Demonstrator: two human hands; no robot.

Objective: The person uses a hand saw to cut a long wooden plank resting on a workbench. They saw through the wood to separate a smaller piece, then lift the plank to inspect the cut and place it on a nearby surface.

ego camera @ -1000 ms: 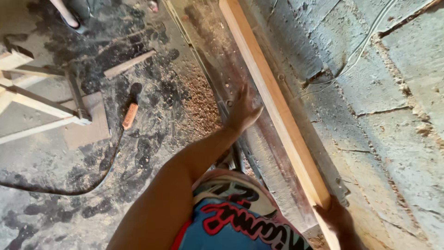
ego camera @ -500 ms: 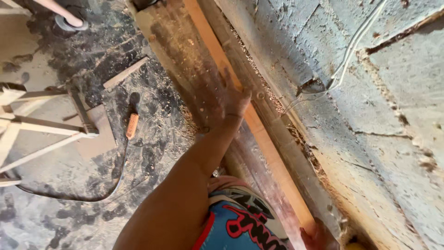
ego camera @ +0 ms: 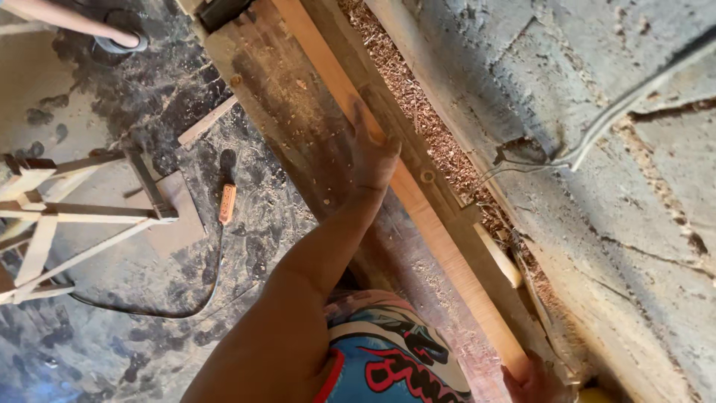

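Observation:
A long pale wooden strip (ego camera: 440,231) lies lengthwise on a dark, worn wooden bench (ego camera: 268,97), close to the wall. My left hand (ego camera: 371,153) rests flat on the strip about halfway along, arm stretched out and fingers pointing away from me. My right hand (ego camera: 533,380) shows only partly at the bottom edge, closed around the near end of the strip. A bright printed shirt (ego camera: 388,358) fills the bottom middle.
A rough grey block wall (ego camera: 611,246) with a thin cable (ego camera: 597,134) runs along the right, with sawdust (ego camera: 418,112) at its foot. On the dusty floor lie an orange-handled tool (ego camera: 227,203), a black cord (ego camera: 149,310) and a wooden frame (ego camera: 60,216). Another person's leg (ego camera: 67,19) shows top left.
The strip has slid along the bench with both hands on it. My left arm has stretched farther out, and the view has closed in on the bench.

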